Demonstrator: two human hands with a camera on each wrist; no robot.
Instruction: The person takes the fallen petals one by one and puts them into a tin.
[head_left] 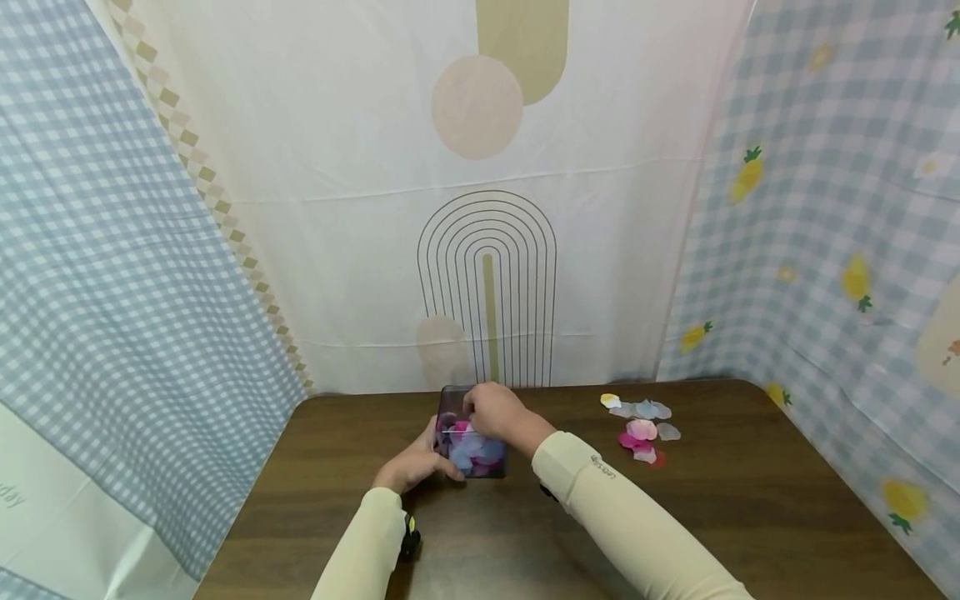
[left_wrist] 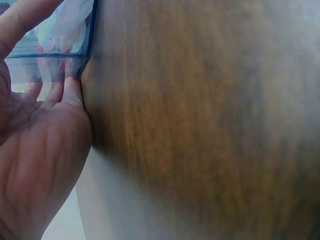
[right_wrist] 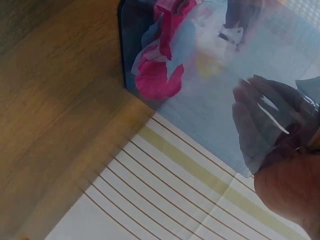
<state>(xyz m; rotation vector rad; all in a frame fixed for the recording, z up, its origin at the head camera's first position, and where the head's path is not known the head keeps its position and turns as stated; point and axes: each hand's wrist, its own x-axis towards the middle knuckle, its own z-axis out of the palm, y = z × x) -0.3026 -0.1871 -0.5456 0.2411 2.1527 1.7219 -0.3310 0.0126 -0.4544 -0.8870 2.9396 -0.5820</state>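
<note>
Clear box: likely light, stiff; best held by sides. Left hand clamps it, thumb opposite fingers. Petals probably flimsy; pinch gently. Right hand: cannot tell whether fingers pinch anything.

The box looks like clear, smooth, glossy plastic, the petals inside it and the loose petals to its right like thin, matt fabric or paper, the tabletop beneath it faintly shiny wood grain, and the hanging behind it matt, creased cloth.
</note>
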